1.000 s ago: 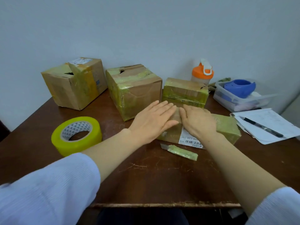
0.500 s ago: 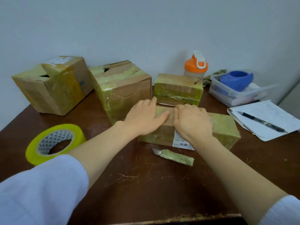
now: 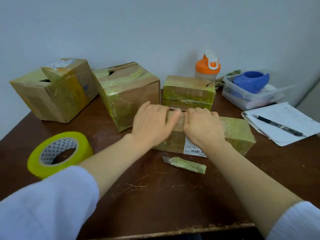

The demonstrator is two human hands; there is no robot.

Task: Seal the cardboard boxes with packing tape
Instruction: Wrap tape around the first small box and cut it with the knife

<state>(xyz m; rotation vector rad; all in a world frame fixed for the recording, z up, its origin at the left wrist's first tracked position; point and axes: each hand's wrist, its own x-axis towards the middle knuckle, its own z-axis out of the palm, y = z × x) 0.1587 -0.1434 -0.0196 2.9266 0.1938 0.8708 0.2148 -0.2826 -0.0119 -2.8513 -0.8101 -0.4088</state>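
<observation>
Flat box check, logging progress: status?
Left hand and right hand pressed flat on the flat box. Tape roll idle at left. Cutter lies in front, clear.

Small home or back-office packing corner, not warehouse. Scratched dark wooden table pushed against bare pale wall. Reused, tape-patched cardboard boxes lined up just beyond fingertips. Yellow tape roll left of fingers. Tape-wrapped cutter on near side of them. Right of fingers: notepad with pen, clear plastic tub of odds and ends, orange-lidded bottle. Domestic clutter beside parcels suggests informal shipping desk.
</observation>
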